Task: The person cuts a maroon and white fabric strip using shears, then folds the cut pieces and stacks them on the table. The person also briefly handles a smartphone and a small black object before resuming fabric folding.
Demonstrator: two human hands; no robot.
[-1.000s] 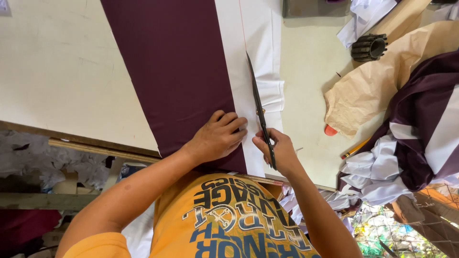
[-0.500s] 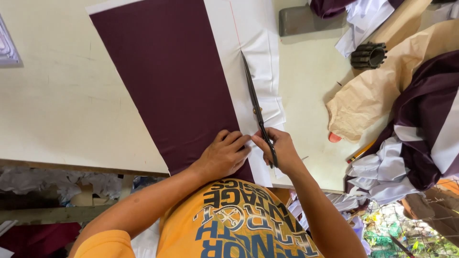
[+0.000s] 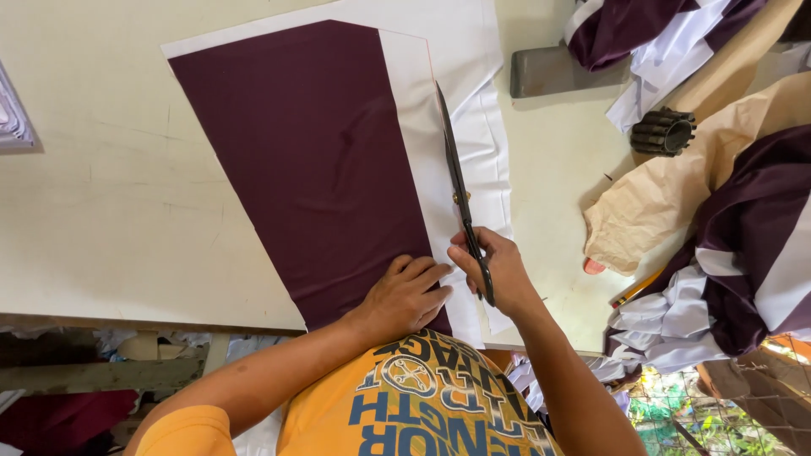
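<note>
A long maroon fabric panel (image 3: 321,160) lies on white fabric (image 3: 473,143) on the pale table (image 3: 93,186). My left hand (image 3: 405,295) presses flat on the maroon panel's near end, fingers spread. Beside it my right hand (image 3: 498,270) grips the handles of long black scissors (image 3: 456,181), whose blades point away from me along the white strip just right of the maroon edge.
A heap of maroon and white cloth (image 3: 743,245) and tan paper (image 3: 667,194) fills the right side. A black ribbed ring (image 3: 665,132) and a grey block (image 3: 553,69) sit at the far right of the table. A pencil (image 3: 635,289) lies near the heap.
The view has shifted so the far end of the maroon panel now shows. Both hands stay at the near end, with the scissors still along the white strip.
</note>
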